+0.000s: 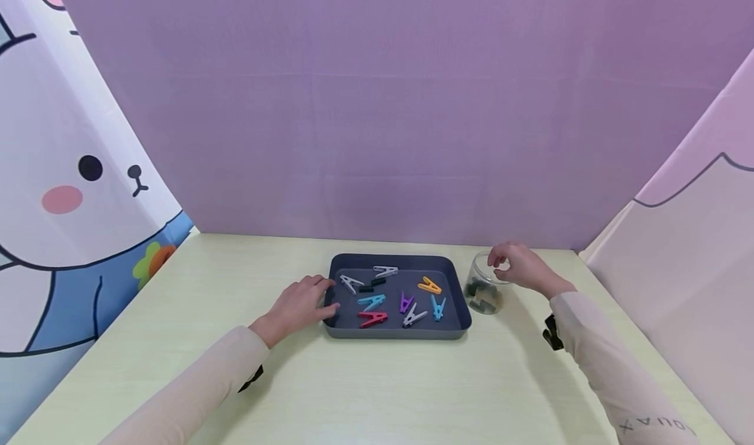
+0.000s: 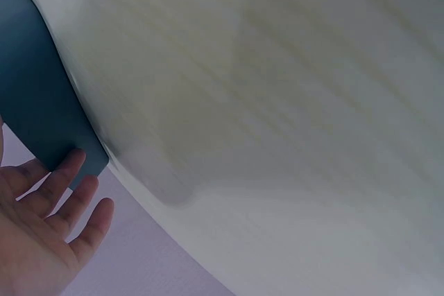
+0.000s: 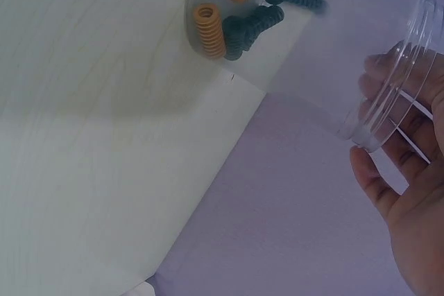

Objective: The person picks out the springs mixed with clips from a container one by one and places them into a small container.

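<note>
My left hand (image 1: pixel 297 311) rests at the left end of a dark grey tray (image 1: pixel 400 334). In the left wrist view its fingers lie loosely against the tray's outer wall (image 2: pixel 41 81). Two dark springs (image 1: pixel 366 289) lie in the tray among the clips. My right hand (image 1: pixel 518 265) is over the mouth of a clear jar (image 1: pixel 480 278), with relaxed fingers reaching inside its rim and the thumb outside. At the jar's bottom the right wrist view shows orange springs (image 3: pixel 209 30) and dark green springs (image 3: pixel 233 38); one dark spring (image 3: pixel 305 0) looks blurred. Nothing shows between the right fingers.
Several plastic clips are spread over the tray: red (image 1: pixel 373 319), yellow (image 1: pixel 430 285), purple (image 1: pixel 406 302), blue (image 1: pixel 438 307) and white (image 1: pixel 414 315). The jar stands close to the tray's right side on a pale wooden table (image 1: pixel 377 392). A purple backdrop (image 1: pixel 377 137) rises behind.
</note>
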